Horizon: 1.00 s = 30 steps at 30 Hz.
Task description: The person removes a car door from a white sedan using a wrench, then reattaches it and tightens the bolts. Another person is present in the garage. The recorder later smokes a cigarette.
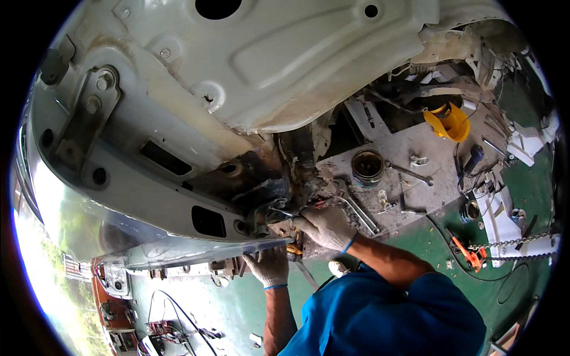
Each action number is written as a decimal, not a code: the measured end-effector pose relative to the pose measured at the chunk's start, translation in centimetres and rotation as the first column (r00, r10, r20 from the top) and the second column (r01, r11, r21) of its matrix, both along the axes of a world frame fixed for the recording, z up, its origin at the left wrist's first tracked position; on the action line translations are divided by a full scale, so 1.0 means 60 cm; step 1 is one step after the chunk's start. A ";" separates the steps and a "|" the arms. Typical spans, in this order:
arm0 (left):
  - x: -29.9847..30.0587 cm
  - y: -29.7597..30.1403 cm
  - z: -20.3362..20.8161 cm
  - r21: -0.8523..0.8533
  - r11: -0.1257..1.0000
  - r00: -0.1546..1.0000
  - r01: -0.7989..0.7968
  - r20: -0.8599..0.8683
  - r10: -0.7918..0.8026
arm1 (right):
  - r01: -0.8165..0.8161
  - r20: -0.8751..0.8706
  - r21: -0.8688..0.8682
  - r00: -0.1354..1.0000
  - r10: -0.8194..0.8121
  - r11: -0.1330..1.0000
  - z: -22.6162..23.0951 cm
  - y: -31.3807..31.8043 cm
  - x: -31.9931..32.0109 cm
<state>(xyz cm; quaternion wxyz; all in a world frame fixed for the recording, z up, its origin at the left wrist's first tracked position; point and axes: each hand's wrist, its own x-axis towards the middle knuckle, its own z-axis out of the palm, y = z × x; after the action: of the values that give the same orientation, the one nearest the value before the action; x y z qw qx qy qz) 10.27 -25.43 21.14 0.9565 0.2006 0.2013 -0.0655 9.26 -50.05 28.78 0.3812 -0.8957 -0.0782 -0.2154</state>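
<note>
My right hand (328, 228), in a pale work glove, is closed around a slim metal tool (281, 211). Its bright shaft points left to a metal bracket (259, 218) at the inner corner of the car body; the rest of it is hidden by my fingers. Lower and to the left, my left hand (271, 268), gloved too, touches the lower edge of the light-coloured body panel (178, 234). Its visible fingers are stretched out and slightly apart, with dark-stained tips. Rusty, torn metal (249, 172) lies just beyond the bracket.
On the grey platform lie an open tin (367, 167), an adjustable wrench (358, 209), a long spanner (409, 173) and a yellow cup-shaped piece (449, 123). An orange clamp (469, 254), a chain (513, 241) and cables cross the green floor at right. The large body panel (285, 53) overhangs above.
</note>
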 end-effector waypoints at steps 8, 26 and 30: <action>-0.002 -0.022 0.030 0.012 1.000 0.999 -0.022 -0.024 0.022 | -0.017 -0.025 -0.531 1.000 0.005 0.847 0.192 -0.090 -0.001; 0.010 -0.012 0.033 0.022 0.999 0.999 -0.041 -0.005 0.041 | -0.145 0.093 0.252 0.988 0.125 0.957 -0.014 -0.013 0.006; 0.011 -0.004 0.023 0.017 1.000 0.999 0.002 0.048 -0.003 | -0.158 0.235 0.253 0.967 0.097 0.955 -0.051 0.047 0.015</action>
<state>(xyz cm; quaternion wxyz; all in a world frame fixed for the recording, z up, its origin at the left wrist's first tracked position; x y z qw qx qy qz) 10.93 -25.66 22.52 0.9593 0.2104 0.1784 -0.0601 10.18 -47.22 25.72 0.5015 -0.7992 -0.1479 -0.2966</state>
